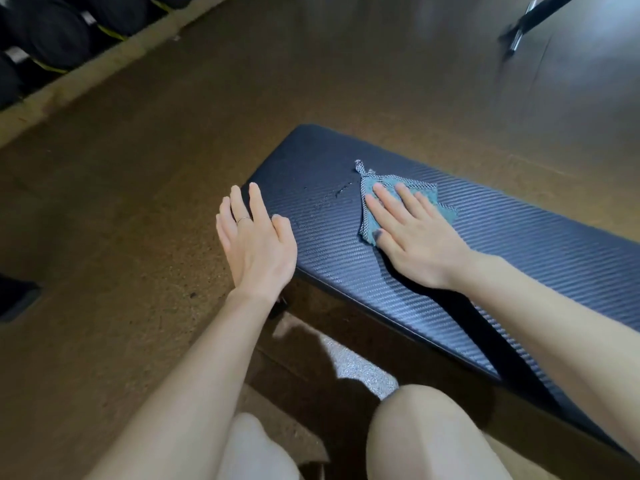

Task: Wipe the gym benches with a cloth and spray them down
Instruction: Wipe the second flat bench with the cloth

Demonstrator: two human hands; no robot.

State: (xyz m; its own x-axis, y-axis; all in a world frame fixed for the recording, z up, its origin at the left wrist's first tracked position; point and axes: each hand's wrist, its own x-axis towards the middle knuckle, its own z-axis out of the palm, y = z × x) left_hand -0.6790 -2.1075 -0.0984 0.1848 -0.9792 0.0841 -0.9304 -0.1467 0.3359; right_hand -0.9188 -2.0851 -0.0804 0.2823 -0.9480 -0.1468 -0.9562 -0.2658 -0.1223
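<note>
1. Bench point(485, 237): dark padded top with a woven-look texture, its long axis running from upper left to lower right; the near end lies by the hands.
2. Cloth point(372, 216): teal with a checked border, flat on the bench top near that end.
3. Right hand point(415, 237): fingers straight and spread, palm pressing the cloth; it grips nothing.
4. Left hand point(256, 237): open, fingers loosely extended, over the bench's end corner; contact cannot be told. A ring shows on one finger.
5. Droplets point(332, 199): wet specks between the hands, just left of the cloth. The right hand is nearer, so a leftward sweep would likely take them.
6. Dumbbells point(52, 36): racked, upper left.
7. Writing or brands: none legible. No spray bottle in view.
</note>
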